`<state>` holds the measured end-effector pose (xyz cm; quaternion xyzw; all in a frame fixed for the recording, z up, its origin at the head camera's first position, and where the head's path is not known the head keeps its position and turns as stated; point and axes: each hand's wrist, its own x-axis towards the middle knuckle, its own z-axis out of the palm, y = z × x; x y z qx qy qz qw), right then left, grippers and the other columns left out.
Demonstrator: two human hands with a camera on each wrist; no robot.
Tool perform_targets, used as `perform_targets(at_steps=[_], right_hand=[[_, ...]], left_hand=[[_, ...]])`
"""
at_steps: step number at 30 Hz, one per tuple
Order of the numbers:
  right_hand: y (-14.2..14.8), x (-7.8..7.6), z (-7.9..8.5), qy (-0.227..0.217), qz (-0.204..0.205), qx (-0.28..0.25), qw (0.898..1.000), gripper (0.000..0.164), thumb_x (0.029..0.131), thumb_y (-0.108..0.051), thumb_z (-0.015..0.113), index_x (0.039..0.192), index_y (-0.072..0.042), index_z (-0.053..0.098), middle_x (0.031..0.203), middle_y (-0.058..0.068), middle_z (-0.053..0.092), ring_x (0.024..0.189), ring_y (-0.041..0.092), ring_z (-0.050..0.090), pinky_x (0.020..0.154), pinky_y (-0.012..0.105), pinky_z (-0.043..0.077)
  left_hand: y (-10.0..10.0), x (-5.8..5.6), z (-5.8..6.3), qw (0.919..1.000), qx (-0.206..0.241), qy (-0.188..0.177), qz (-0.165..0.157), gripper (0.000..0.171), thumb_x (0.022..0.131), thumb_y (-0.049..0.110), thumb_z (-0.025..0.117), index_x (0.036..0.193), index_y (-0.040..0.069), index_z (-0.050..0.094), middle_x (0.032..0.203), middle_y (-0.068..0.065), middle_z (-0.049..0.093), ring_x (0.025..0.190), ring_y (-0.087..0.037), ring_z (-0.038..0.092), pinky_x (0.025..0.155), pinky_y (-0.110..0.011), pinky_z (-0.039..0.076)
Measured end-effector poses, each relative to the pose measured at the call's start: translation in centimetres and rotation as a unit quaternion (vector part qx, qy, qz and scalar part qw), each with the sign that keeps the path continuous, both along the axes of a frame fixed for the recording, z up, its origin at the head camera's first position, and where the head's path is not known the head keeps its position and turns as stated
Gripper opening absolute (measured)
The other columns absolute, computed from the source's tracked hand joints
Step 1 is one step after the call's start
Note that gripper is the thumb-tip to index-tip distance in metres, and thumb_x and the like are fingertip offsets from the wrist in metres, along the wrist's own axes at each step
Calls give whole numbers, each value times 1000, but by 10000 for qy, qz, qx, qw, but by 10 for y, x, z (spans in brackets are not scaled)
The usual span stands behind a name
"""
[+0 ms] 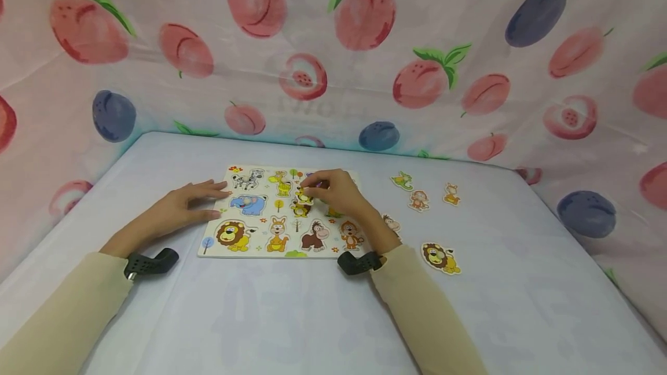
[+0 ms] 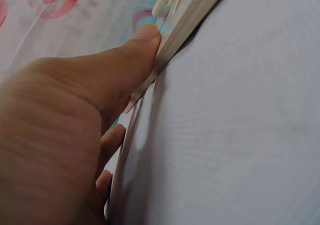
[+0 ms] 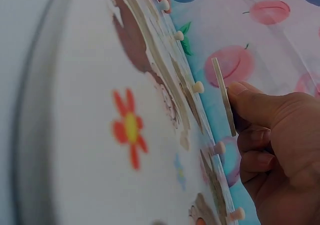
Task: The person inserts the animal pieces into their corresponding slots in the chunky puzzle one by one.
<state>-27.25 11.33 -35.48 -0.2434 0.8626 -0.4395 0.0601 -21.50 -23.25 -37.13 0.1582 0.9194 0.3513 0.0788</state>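
A white animal puzzle board [image 1: 216,254] lies on the table, showing a zebra, a giraffe, an elephant [image 1: 249,205], a lion and other animals. My left hand [image 1: 179,206] rests at its left side. The left wrist view shows the thumb [image 2: 142,42] on the board's edge, with other fingers lower along it. Over the board's middle, my right hand [image 1: 341,194] pinches a small yellow-and-brown animal puzzle piece [image 1: 304,194]. This thin piece [image 3: 223,97] appears edge-on in the right wrist view, apart from the board. Small pegs [image 3: 198,87] stand up from the board.
Loose pieces lie right of the board: a green one [image 1: 402,180], a monkey [image 1: 418,201], a kangaroo [image 1: 451,194] and a lion [image 1: 440,258]. Another piece [image 1: 391,223] is partly hidden by my right forearm. A fruit-patterned curtain [image 1: 333,114] hangs behind the table.
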Motion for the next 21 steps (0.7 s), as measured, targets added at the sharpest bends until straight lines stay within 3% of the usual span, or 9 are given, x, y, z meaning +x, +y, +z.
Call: perform_targets(at_steps=[11, 21], right_hand=[[-6, 2, -8, 232, 78, 379, 9990, 11, 89, -20, 70, 98, -18, 75, 85, -6, 68, 68, 16, 56, 57, 28, 45], [-6, 4, -11, 219, 102, 639, 9977, 11, 90, -25, 69, 98, -21, 75, 87, -8, 66, 73, 13, 58, 61, 27, 48]], left_hand=[[-2, 2, -2, 10000, -27, -76, 45, 58, 86, 48, 66, 136, 22, 55, 154, -2, 30, 144, -33, 13, 106, -68, 10], [-1, 2, 0, 10000, 13, -47, 1, 58, 86, 47, 66, 137, 23, 55, 155, -5, 28, 143, -34, 14, 106, -68, 12]])
